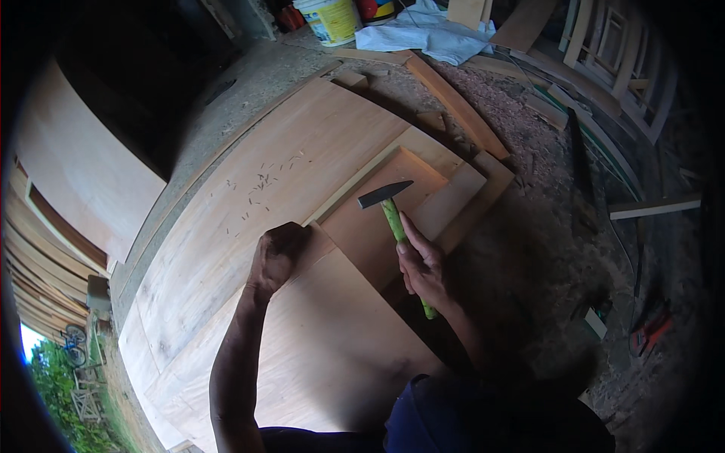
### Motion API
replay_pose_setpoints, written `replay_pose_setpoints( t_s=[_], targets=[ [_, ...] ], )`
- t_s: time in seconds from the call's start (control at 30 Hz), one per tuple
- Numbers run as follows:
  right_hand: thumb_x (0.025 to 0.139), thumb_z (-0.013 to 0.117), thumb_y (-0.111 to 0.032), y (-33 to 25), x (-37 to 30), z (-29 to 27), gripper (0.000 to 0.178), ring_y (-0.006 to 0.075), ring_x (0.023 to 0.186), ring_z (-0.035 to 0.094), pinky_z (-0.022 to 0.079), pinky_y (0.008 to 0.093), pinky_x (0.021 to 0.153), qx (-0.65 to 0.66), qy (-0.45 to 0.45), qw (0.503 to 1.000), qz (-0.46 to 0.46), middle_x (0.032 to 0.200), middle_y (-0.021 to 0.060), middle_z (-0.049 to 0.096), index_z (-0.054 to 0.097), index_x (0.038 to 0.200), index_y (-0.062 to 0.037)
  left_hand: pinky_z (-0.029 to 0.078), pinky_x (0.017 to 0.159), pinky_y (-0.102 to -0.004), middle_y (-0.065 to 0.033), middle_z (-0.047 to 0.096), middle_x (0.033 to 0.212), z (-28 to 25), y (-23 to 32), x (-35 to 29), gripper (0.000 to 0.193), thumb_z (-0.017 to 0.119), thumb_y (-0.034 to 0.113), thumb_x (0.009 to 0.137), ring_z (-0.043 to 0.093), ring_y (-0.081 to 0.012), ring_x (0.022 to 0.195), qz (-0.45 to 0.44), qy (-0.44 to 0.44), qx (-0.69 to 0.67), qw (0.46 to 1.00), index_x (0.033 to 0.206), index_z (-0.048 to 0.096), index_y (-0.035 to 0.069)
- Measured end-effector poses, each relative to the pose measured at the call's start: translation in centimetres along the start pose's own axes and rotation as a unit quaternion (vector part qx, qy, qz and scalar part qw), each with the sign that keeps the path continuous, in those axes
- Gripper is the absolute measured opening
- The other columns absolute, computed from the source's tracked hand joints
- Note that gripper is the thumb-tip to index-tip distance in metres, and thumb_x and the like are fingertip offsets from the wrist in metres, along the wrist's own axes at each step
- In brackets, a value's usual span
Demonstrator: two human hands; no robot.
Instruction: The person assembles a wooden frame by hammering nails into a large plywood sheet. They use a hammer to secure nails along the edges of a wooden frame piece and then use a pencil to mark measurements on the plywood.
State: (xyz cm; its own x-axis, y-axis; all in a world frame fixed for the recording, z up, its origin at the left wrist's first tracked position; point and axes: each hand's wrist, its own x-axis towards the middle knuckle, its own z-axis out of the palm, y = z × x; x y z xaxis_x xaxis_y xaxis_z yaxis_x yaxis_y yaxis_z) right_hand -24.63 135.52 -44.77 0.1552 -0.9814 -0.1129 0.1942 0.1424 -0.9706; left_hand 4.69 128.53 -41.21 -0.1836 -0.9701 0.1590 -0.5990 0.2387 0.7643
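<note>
My right hand (424, 266) is wrapped round the green handle of a hammer (393, 211), whose dark metal head is raised over an open recess in a wooden frame (351, 186). My left hand (279, 255) is closed, its fingertips down at the corner where a plywood sheet (340, 325) meets a narrow wood strip. What those fingers pinch, if anything, is hidden. Beyond the left hand, several small loose nails (263, 183) lie scattered on a large plywood panel (302, 128).
Along the far right side of the panel lie wooden boards (457, 106) and offcuts among shavings. A white bucket (329, 21) and a pale crumpled sheet (427, 34) are at the back. Another panel (83, 162) stands at left. A red tool (651, 332) lies at right.
</note>
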Motion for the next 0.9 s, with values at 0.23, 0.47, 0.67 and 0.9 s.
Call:
replay_pose_setpoints(
  t_s=[0.23, 0.47, 0.67, 0.9],
  targets=[
    [0.100, 0.053, -0.013, 5.9, -4.6, -17.5, 0.056, 0.0126, 0.070, 0.057, 0.052, 0.0293, 0.067, -0.251, 0.322, 0.913, 0.024, 0.101, 0.0081, 0.063, 0.035, 0.153, -0.0169, 0.040, 0.055, -0.0390, -0.0145, 0.049, 0.055, 4.1, 3.5, 2.4, 0.040, 0.062, 0.033, 0.089, 0.045, -0.0188, 0.052, -0.102, 0.059, 0.222, 0.968, 0.066, 0.055, 0.000],
    [0.088, 0.061, -0.011, 11.8, -12.4, -31.2, 0.058, 0.0320, 0.093, 0.066, 0.052, 0.0407, 0.080, -0.638, 0.352, 0.685, -0.001, 0.110, 0.0172, 0.064, 0.049, 0.144, -0.0158, 0.050, 0.076, -0.0361, -0.0167, 0.068, 0.088, 6.4, -3.0, 2.8, 0.054, 0.051, 0.050, 0.100, 0.063, -0.0218, 0.082, -0.063, 0.024, 0.042, 0.997, 0.115, 0.063, 0.000],
    [0.076, 0.068, -0.010, 12.8, -15.1, -24.5, 0.036, 0.0359, 0.111, 0.058, 0.047, 0.0481, 0.091, -0.673, 0.185, 0.715, -0.039, 0.117, 0.0117, 0.061, 0.067, 0.112, -0.0091, 0.040, 0.109, -0.0443, -0.0214, 0.052, 0.141, 1.6, -5.1, -1.7, 0.042, 0.053, 0.030, 0.099, 0.049, -0.0383, 0.131, -0.029, -0.012, 0.183, 0.983, 0.135, 0.054, 0.007],
    [0.086, 0.057, -0.008, 17.1, -14.8, -26.4, 0.031, 0.0383, 0.110, 0.059, 0.045, 0.0480, 0.097, -0.728, 0.145, 0.653, -0.153, 0.111, 0.0196, 0.063, 0.063, 0.116, -0.0016, 0.041, 0.108, -0.0446, -0.0205, 0.051, 0.144, -10.7, -11.6, -22.6, 0.037, 0.059, 0.026, 0.096, 0.048, -0.0368, 0.132, -0.197, 0.150, 0.273, 0.929, 0.126, 0.061, 0.005]
  ],
)
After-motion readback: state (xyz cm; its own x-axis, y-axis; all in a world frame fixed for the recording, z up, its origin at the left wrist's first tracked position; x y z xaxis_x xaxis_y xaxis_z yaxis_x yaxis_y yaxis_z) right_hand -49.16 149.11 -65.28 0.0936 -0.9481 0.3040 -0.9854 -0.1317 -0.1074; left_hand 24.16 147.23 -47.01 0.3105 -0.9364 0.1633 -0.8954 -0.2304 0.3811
